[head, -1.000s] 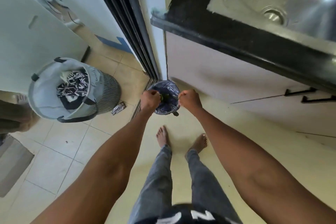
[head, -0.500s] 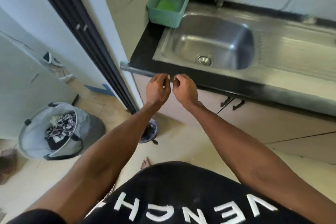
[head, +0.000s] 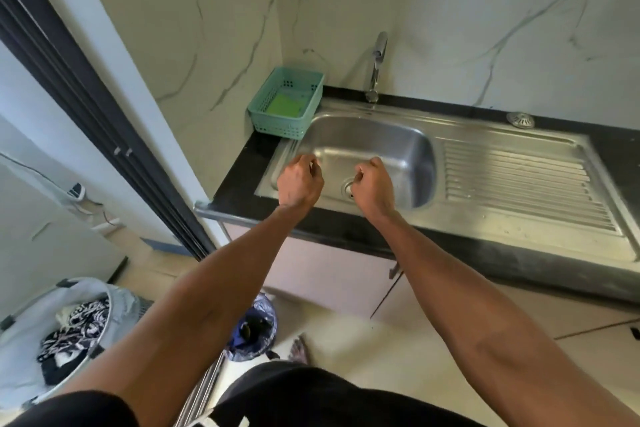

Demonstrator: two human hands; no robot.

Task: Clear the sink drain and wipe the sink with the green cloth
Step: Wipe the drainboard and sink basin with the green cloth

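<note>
A steel sink [head: 408, 149] is set in a black counter, with its drain [head: 347, 188] showing between my two hands. My left hand [head: 299, 180] hovers over the sink's left rim, fingers loosely curled, holding nothing. Over the basin beside the drain is my right hand [head: 374, 184], fingers curled, with nothing visible in it. The green cloth [head: 284, 105] lies flat inside a teal basket [head: 277, 125] at the counter's back left corner. A round metal drain strainer [head: 520, 120] rests on the counter behind the draining board.
A tap [head: 376, 66] stands behind the basin. The ribbed draining board [head: 519, 180] stretches right. On the floor below sits a small bin with a blue bag [head: 254, 326]. A laundry basket [head: 52, 336] is at lower left, beside a dark door frame [head: 86, 104].
I have stood up from the floor bin. Both hands rose from the bin bag to the sink and moved apart, now over the basin.
</note>
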